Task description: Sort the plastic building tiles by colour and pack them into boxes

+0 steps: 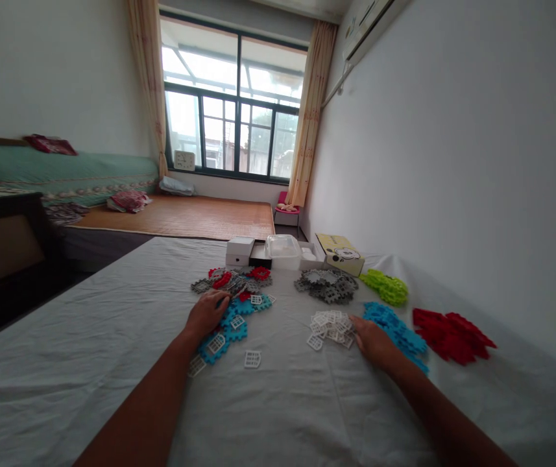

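My left hand (pixel 208 312) reaches over a mixed heap of gear-edged pieces, its fingers stretched out and touching the pieces. The heap has grey pieces (pixel 202 285), red pieces (pixel 261 273) and blue pieces (pixel 239 331). Small white window-shaped pieces lie among the blue ones, and a single white lattice piece (pixel 253 359) rests apart on the cloth. At the right edge of a pile of white lattice pieces (pixel 331 325) is my right hand (pixel 371 338), fingers extended against the pile. No held piece shows in either hand; the fingertips are partly hidden.
Sorted piles lie to the right: grey (pixel 327 287), lime green (pixel 385 287), blue (pixel 397 334) and red (pixel 453 334). Along the back stand a white box (pixel 239 250), a clear plastic container (pixel 282 251) and a yellow box (pixel 343 254). A white wall borders the right side.
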### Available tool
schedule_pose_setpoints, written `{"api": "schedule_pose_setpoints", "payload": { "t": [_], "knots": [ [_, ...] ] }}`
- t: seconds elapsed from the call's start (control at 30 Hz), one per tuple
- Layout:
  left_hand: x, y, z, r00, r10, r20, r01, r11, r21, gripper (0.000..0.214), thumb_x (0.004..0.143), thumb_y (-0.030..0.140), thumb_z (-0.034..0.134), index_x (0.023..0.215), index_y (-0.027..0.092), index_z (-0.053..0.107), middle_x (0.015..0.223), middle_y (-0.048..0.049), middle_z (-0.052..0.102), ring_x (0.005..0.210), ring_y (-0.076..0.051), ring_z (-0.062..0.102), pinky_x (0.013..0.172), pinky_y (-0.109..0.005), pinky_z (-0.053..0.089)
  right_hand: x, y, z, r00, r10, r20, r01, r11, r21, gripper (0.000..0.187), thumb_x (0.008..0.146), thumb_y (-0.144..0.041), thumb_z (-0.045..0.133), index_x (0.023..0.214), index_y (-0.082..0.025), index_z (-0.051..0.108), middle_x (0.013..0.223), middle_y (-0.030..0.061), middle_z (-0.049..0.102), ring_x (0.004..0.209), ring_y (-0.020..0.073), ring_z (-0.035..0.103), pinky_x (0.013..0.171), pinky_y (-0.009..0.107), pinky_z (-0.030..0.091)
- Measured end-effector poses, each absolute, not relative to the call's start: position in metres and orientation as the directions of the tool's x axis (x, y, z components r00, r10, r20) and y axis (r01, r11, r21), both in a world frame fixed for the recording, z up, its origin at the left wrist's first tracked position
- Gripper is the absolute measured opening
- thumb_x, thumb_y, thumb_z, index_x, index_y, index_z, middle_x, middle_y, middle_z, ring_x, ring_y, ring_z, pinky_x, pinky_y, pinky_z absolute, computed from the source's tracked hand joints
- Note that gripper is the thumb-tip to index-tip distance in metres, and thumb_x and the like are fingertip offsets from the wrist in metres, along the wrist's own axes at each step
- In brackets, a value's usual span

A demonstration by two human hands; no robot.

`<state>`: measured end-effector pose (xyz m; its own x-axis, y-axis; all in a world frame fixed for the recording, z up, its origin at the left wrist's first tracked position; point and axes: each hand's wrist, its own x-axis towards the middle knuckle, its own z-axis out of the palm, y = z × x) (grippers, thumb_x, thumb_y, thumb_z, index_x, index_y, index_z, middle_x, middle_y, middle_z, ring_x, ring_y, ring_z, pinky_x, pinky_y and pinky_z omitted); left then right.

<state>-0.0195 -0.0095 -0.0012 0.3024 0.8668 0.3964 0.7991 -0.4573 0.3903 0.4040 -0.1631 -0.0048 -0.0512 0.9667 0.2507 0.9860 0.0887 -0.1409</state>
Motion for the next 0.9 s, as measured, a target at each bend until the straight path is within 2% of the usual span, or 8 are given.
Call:
{"api": "schedule_pose_setpoints", "payload": {
  "t": [0.1, 0.27, 0.4, 0.47, 0.6, 0.77, 0.9],
  "knots": [
    [-0.019, -0.01, 0.0, 0.301, 0.866, 0.399, 0.796, -0.459, 0.396, 0.035, 0.088, 0.035, 0.038, 0.098, 0.019, 0.068, 0.107, -0.0074, 0.067, 0.102, -0.021, 0.058, 0.093, -0.031, 0.041, 0.399, -0.149, -0.003, -0.054, 0.977, 0.206, 0.992, 0.075, -0.099, 0.05, 0.072, -0.004, 0.041, 0.118, -0.013, 0.059, 0.118, 0.0147, 0.064, 0.109, 0.0237, 0.059, 0.097, 0.037, 0.042],
    [-0.018, -0.011, 0.001, 0.296, 0.869, 0.396, 0.798, -0.453, 0.398, 0.035, 0.088, 0.034, 0.039, 0.098, 0.02, 0.068, 0.105, -0.0071, 0.068, 0.102, -0.021, 0.058, 0.093, -0.031, 0.04, 0.39, -0.141, 0.015, -0.142, 0.979, 0.145, 0.974, 0.164, -0.153, 0.047, 0.074, -0.005, 0.042, 0.114, -0.018, 0.062, 0.112, 0.0107, 0.067, 0.106, 0.0221, 0.059, 0.094, 0.034, 0.043],
    [-0.018, -0.011, -0.002, 0.289, 0.867, 0.405, 0.796, -0.453, 0.401, 0.034, 0.088, 0.034, 0.04, 0.098, 0.019, 0.068, 0.104, -0.0078, 0.068, 0.101, -0.021, 0.058, 0.094, -0.032, 0.04, 0.368, -0.128, 0.033, -0.144, 0.968, 0.204, 0.979, 0.17, -0.117, 0.043, 0.077, -0.005, 0.043, 0.113, -0.017, 0.063, 0.111, 0.0122, 0.066, 0.106, 0.0234, 0.058, 0.096, 0.037, 0.041],
    [-0.018, -0.011, -0.003, 0.282, 0.87, 0.404, 0.797, -0.447, 0.407, 0.034, 0.088, 0.034, 0.04, 0.098, 0.019, 0.069, 0.104, -0.0078, 0.068, 0.1, -0.021, 0.057, 0.093, -0.032, 0.04, 0.343, -0.114, 0.04, -0.208, 0.949, 0.236, 0.963, 0.241, -0.122, 0.038, 0.08, -0.009, 0.045, 0.112, -0.015, 0.063, 0.114, 0.0131, 0.065, 0.107, 0.0239, 0.057, 0.097, 0.037, 0.04],
    [-0.018, -0.012, -0.003, 0.274, 0.875, 0.4, 0.79, -0.442, 0.425, 0.031, 0.088, 0.034, 0.042, 0.096, 0.021, 0.069, 0.103, -0.006, 0.068, 0.1, -0.02, 0.057, 0.094, -0.032, 0.039, 0.282, -0.081, 0.04, -0.397, 0.893, 0.213, 0.878, 0.437, -0.195, 0.037, 0.083, -0.011, 0.046, 0.116, -0.016, 0.061, 0.12, 0.0104, 0.063, 0.111, 0.0216, 0.054, 0.1, 0.034, 0.037],
    [-0.017, -0.014, -0.001, 0.256, 0.884, 0.392, 0.784, -0.427, 0.45, 0.03, 0.087, 0.033, 0.043, 0.096, 0.021, 0.069, 0.103, -0.006, 0.068, 0.1, -0.02, 0.057, 0.093, -0.031, 0.039, 0.244, -0.043, 0.024, -0.406, 0.895, 0.187, 0.868, 0.441, -0.227, 0.05, 0.08, -0.006, 0.044, 0.128, -0.018, 0.052, 0.126, 0.0091, 0.059, 0.114, 0.0219, 0.052, 0.098, 0.035, 0.038],
    [-0.017, -0.014, -0.001, 0.246, 0.888, 0.389, 0.783, -0.418, 0.461, 0.029, 0.087, 0.033, 0.044, 0.095, 0.021, 0.069, 0.102, -0.0058, 0.068, 0.099, -0.02, 0.057, 0.092, -0.031, 0.039, 0.241, -0.03, 0.019, -0.398, 0.9, 0.178, 0.863, 0.433, -0.261, 0.047, 0.077, -0.009, 0.051, 0.123, -0.02, 0.055, 0.12, 0.0069, 0.063, 0.113, 0.0209, 0.052, 0.095, 0.032, 0.039]
  ]
}}
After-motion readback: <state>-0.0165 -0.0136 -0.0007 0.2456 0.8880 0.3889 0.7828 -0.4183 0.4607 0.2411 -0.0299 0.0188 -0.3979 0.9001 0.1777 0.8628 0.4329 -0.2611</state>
